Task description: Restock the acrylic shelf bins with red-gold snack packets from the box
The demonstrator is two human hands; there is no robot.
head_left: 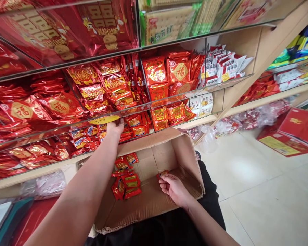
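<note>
My left hand [115, 129] reaches to the front of the shelf, beside a yellow price tag [104, 119]. Its fingers are mostly hidden, so whether they grip anything does not show. Behind and around it lie red snack packets [135, 120] in the lower shelf bin. Over the open cardboard box [154, 210], my right hand [175, 188] pinches a small red snack packet [163, 173]. Several more red packets [130, 186] lie in the left half of this box, which rests against the person's dark-clothed legs.
Clear plastic dividers and lips [169, 96] edge the shelf bins. White packets [222, 66] fill a bin at the right. A wooden post [261, 61] slants beside them. Red boxes [295, 128] and clear plastic bags [209, 138] lie on the tiled floor.
</note>
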